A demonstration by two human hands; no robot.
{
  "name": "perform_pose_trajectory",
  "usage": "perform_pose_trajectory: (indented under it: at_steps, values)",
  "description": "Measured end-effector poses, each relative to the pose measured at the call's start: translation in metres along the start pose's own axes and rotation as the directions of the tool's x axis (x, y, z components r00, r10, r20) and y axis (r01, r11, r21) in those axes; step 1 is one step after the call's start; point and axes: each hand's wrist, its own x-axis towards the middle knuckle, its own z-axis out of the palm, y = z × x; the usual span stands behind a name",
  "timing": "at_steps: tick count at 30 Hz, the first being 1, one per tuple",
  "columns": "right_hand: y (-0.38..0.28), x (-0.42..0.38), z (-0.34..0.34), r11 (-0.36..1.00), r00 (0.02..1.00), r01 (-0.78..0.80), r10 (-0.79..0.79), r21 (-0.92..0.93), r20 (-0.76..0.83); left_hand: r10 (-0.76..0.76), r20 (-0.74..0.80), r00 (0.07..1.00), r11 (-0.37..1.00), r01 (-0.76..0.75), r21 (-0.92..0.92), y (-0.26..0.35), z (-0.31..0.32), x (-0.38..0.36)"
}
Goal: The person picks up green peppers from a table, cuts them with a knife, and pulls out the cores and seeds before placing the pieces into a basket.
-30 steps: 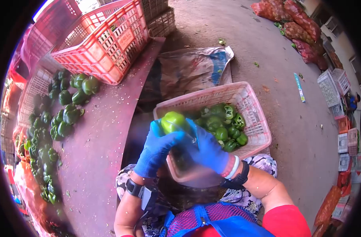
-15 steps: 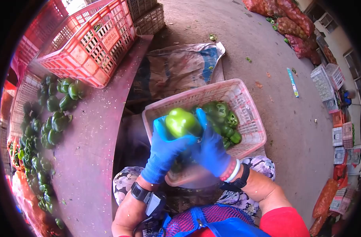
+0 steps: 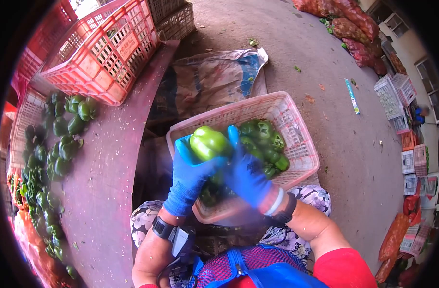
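- In the middle of the frame, a big, shiny green pepper (image 3: 210, 143) is up over the left part of a pale pink crate (image 3: 294, 137).
- The left hand (image 3: 188, 168), in a blue glove, has its fingers wrapped around this pepper.
- Just right of the pepper is the right hand (image 3: 250, 177), in a blue glove too. One finger sticks up and the others bend in. They are blurry, so I cannot tell if they hold anything.
- Inside the pale pink crate, lots of green peppers (image 3: 265, 144) sit in a pile.
- On the left side of the frame, more dark green peppers (image 3: 63, 153) lie in bunches on a long, flat desk (image 3: 99, 182).
- At the upper left, a bright red crate (image 3: 118, 53) with many holes stands on the desk.
- At the upper middle, a dirty, crinkly sheet (image 3: 205, 81) lies behind the pale pink crate.
- At the upper right, fat red net bags (image 3: 358, 29) lie on the ground (image 3: 354, 144).
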Motion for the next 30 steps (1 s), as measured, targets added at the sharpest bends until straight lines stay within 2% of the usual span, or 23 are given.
perform_pose_trajectory:
  at_steps: [2,5,8,11,12,13,14,15,16,17,19,20,21,24,27,28,29,30]
  values:
    - [0.009,-0.001,0.009,0.999,0.999,0.033,-0.032,0.041,-0.038,0.023,-0.023,0.999,1.000,-0.023,-0.006,-0.007,0.002,0.000]
    - [0.018,-0.002,0.008,0.994,0.993,0.105,-0.104,0.028,-0.055,0.185,0.027,0.982,0.942,-0.186,0.279,-0.008,0.006,-0.002]
    - [0.029,-0.006,0.015,0.992,0.992,0.112,-0.115,-0.053,-0.055,0.089,0.006,0.996,0.986,-0.089,0.143,-0.002,0.007,-0.002]
    - [0.030,-0.008,0.014,0.998,0.997,0.059,-0.060,-0.013,-0.056,0.103,-0.098,0.990,0.995,-0.101,0.021,0.020,-0.005,0.004]
    - [0.031,-0.011,0.011,0.999,0.998,0.035,-0.034,0.020,-0.051,0.067,-0.128,0.990,0.993,-0.079,-0.092,0.037,-0.007,0.005]
    - [0.036,-0.013,0.009,0.998,0.998,0.064,-0.064,0.005,-0.014,0.076,-0.071,0.995,0.975,-0.089,-0.203,0.046,-0.013,0.010]
    - [0.040,-0.012,0.003,0.988,0.996,0.076,-0.082,0.135,0.034,0.093,-0.012,0.996,0.946,-0.092,-0.311,0.052,-0.022,0.014]
    - [0.035,-0.007,-0.007,0.962,0.992,0.078,-0.103,0.263,0.080,0.058,-0.114,0.992,0.978,-0.080,-0.192,0.042,-0.033,0.014]
    - [0.024,-0.005,-0.015,0.862,0.994,0.022,-0.072,0.507,0.081,0.009,-0.054,0.999,0.988,-0.018,-0.154,0.040,-0.033,0.011]
    - [0.012,-0.002,-0.024,0.699,0.996,-0.029,-0.042,0.715,0.082,-0.047,0.003,0.999,0.992,0.047,-0.115,0.037,-0.030,0.006]
    - [0.010,0.011,-0.025,0.632,0.980,0.002,-0.154,0.775,0.124,-0.196,0.120,0.973,0.980,0.198,0.001,0.026,-0.022,-0.005]
    - [0.011,0.017,-0.027,0.595,0.970,0.016,-0.205,0.804,0.132,-0.116,0.222,0.968,0.993,0.112,0.033,0.011,-0.016,-0.007]
    - [0.012,0.018,-0.032,0.607,0.939,-0.093,-0.210,0.789,0.272,-0.149,0.271,0.951,0.988,0.154,0.002,0.008,-0.016,-0.008]
    - [0.013,0.020,-0.037,0.725,0.882,-0.110,-0.244,0.680,0.403,-0.238,0.380,0.894,0.967,0.254,0.009,0.015,-0.018,-0.008]
    - [0.020,0.013,-0.030,0.646,0.915,-0.029,-0.290,0.763,0.280,-0.274,0.468,0.840,0.953,0.303,0.015,0.017,-0.024,0.001]
    - [0.020,0.012,-0.030,0.602,0.927,-0.060,-0.263,0.796,0.269,-0.278,0.500,0.820,0.948,0.317,0.008,0.020,-0.024,0.002]
    - [0.019,0.011,-0.029,0.554,0.937,-0.088,-0.235,0.828,0.257,-0.345,0.490,0.801,0.910,0.413,-0.035,0.025,-0.024,-0.001]
    - [0.018,0.010,-0.030,0.503,0.947,-0.112,-0.207,0.857,0.246,-0.327,0.518,0.791,0.901,0.427,-0.084,0.030,-0.025,-0.002]
